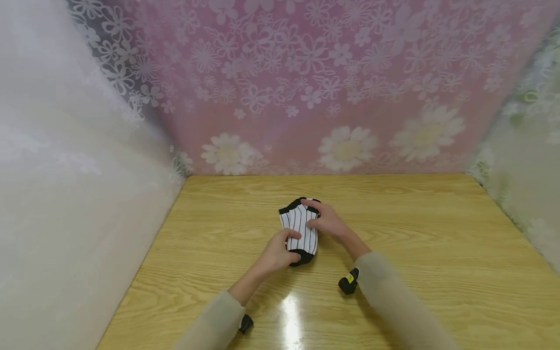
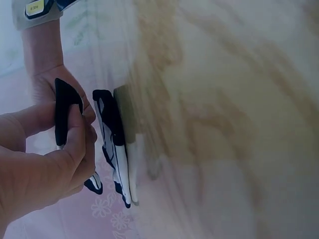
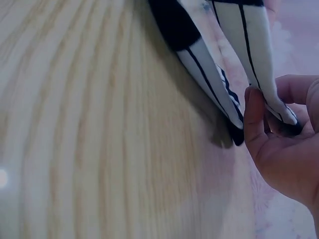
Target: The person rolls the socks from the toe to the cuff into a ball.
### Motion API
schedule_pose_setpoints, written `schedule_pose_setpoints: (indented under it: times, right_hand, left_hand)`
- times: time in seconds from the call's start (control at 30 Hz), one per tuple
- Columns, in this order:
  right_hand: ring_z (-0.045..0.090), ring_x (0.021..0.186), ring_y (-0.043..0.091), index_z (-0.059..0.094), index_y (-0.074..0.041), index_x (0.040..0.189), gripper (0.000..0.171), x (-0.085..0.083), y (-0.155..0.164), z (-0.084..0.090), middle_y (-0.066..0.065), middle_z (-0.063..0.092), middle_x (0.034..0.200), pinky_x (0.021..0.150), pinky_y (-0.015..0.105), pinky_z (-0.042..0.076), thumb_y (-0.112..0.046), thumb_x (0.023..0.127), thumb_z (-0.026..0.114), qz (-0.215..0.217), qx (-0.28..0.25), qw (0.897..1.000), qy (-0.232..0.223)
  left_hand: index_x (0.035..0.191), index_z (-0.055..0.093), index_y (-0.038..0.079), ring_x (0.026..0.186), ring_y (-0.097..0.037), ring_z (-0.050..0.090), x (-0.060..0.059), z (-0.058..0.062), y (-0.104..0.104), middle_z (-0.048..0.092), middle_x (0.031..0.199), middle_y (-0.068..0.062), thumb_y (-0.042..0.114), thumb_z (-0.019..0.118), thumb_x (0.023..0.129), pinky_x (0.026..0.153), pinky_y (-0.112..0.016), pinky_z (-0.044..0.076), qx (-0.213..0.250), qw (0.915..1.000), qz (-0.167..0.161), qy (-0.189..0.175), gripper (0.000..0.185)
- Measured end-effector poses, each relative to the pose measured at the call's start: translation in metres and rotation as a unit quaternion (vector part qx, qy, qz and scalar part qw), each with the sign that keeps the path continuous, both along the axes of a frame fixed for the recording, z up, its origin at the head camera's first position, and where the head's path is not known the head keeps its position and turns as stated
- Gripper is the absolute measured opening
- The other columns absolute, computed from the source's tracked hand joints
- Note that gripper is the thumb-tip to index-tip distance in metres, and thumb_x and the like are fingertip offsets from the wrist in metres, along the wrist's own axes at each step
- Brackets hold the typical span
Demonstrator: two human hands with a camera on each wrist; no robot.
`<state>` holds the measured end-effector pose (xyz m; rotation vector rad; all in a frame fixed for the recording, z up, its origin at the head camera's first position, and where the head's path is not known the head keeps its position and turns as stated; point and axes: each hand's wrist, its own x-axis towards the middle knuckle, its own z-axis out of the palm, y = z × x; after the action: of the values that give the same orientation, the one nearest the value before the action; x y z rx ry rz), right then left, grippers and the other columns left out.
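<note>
Both hands hold a white sock [image 1: 302, 228] with black vertical stripes and black ends, just above the table. My left hand [image 1: 275, 252] pinches it at the near black end, thumb and fingers on either side, as the left wrist view shows. On its far right side, my right hand [image 1: 329, 222] grips the opposite end between thumb and fingers. Beneath it a matching striped sock [image 3: 202, 67] lies flat on the table, apart from the held one in both wrist views. From the head view the held sock covers most of the lower one.
The wood-grain table [image 1: 210, 218] has a glossy reflection near its front. A pink floral backdrop [image 1: 297, 97] stands behind it, with pale sheets at left and right. A black device [image 1: 348, 282] is strapped to the right wrist, another [image 1: 246, 323] to the left.
</note>
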<state>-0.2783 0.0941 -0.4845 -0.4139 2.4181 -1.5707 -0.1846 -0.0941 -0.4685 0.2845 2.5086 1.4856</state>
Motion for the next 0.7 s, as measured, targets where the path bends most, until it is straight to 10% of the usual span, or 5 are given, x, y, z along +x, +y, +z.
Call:
schedule_pose_setpoints:
  times: [0.3,0.7]
  right_hand:
    - [0.042,0.131,0.031,0.048,-0.007,0.147,0.069,-0.003,-0.015,-0.010,0.018,0.044,0.151,0.088,0.039,0.038,0.006,0.080,0.062,0.057,0.059,0.996,0.039]
    - [0.042,0.135,0.035,0.047,0.001,0.145,0.065,-0.004,-0.028,-0.014,0.021,0.046,0.148,0.096,0.042,0.038,0.005,0.081,0.060,0.071,0.087,0.992,0.060]
  left_hand:
    - [0.117,0.060,0.000,0.119,-0.030,0.053,-0.001,-0.007,-0.006,0.060,0.124,-0.018,-0.007,0.074,0.076,0.101,-0.046,0.044,-0.033,0.9989,-0.033,0.010,0.043]
    - [0.115,0.059,0.000,0.109,-0.026,0.055,-0.004,-0.007,-0.012,0.062,0.120,-0.017,-0.005,0.075,0.077,0.092,-0.041,0.047,-0.084,0.9954,-0.045,-0.015,0.042]
